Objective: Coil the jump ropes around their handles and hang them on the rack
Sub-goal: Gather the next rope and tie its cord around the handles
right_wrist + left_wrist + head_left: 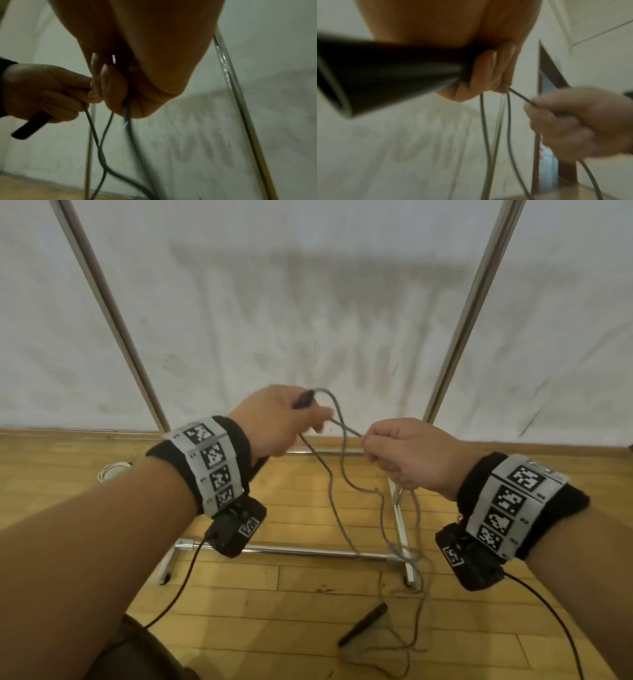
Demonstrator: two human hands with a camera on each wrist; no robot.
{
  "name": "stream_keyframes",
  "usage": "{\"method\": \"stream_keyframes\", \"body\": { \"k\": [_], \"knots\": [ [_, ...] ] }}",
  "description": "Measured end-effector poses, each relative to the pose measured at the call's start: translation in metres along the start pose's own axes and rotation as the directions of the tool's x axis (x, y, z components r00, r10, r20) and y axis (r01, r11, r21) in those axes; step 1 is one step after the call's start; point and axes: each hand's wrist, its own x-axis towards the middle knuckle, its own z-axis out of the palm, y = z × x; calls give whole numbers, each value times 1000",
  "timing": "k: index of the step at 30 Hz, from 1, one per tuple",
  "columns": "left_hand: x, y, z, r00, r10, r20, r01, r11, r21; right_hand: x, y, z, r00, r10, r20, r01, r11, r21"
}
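Note:
My left hand (284, 419) grips one black handle (303, 400) of a grey jump rope (346, 474); the handle (385, 75) fills the left wrist view, with the fingers (485, 73) curled round it. Close to its right, my right hand (400, 453) pinches the rope a short way from the left hand, and a short taut stretch runs between the two. Loose loops hang from both hands down to the floor. The rope's second black handle (363, 624) lies on the wooden floor below. The right wrist view shows the rope (127, 119) passing through my curled right fingers.
A chrome rack stands in front of me: two slanted uprights (469, 313) and a base bar (308, 551) on the wooden floor (274, 604). White cloth covers the wall behind. A white coiled cord (113, 469) lies at the left by the wall.

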Motion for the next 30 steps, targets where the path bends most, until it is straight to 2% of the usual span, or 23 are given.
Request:
{"method": "stream_keyframes", "body": {
  "k": [1,3,5,7,9,11,13,15,17,18,20,23,25,26,28,30],
  "knots": [
    [5,-6,-12,991,-28,-134,25,999,-23,0,10,-5,999,33,2,-33,999,-40],
    [10,-21,-42,925,-109,-363,88,993,-73,-3,34,-17,994,107,36,-99,977,-190],
    [10,-40,-66,865,-169,-472,161,985,-58,-8,58,-29,982,176,66,-148,939,-312],
    [11,-54,-78,831,-197,-521,236,972,10,-13,77,-38,978,206,17,-175,867,-466],
    [13,-59,-79,816,-230,-530,314,947,74,-14,88,-37,969,246,-28,-209,751,-626],
    [13,-55,-73,847,-227,-481,354,916,190,-10,89,-32,958,285,-30,-212,634,-744],
    [10,-46,-59,905,-179,-387,325,877,355,-5,79,-25,959,284,-7,-186,609,-771],
    [5,-32,-38,963,-94,-251,202,871,448,0,61,-18,979,202,20,-128,691,-712],
    [-3,-17,-14,997,-44,-61,63,931,359,3,40,-12,996,90,14,-62,781,-621],
    [-6,-10,-3,999,-27,42,14,958,286,3,30,-8,999,53,-1,-45,832,-553],
    [-9,-3,19,973,9,229,-52,982,179,2,11,-1,999,10,-32,-21,922,-387],
    [-9,1,39,932,43,361,-77,994,80,-1,-10,2,997,-10,-78,2,994,-107],
    [-6,-2,41,932,43,361,-57,998,27,-4,-17,0,996,-31,-89,35,999,40],
    [-4,-4,38,947,35,320,-45,999,25,-5,-17,-2,996,-42,-83,49,996,78],
    [5,-7,25,992,23,125,-32,997,63,-5,-12,-4,998,-46,-52,50,996,79],
    [16,-12,2,990,4,-139,7,997,81,-3,5,-10,1000,-2,-1,2,1000,21]
  ]
}}
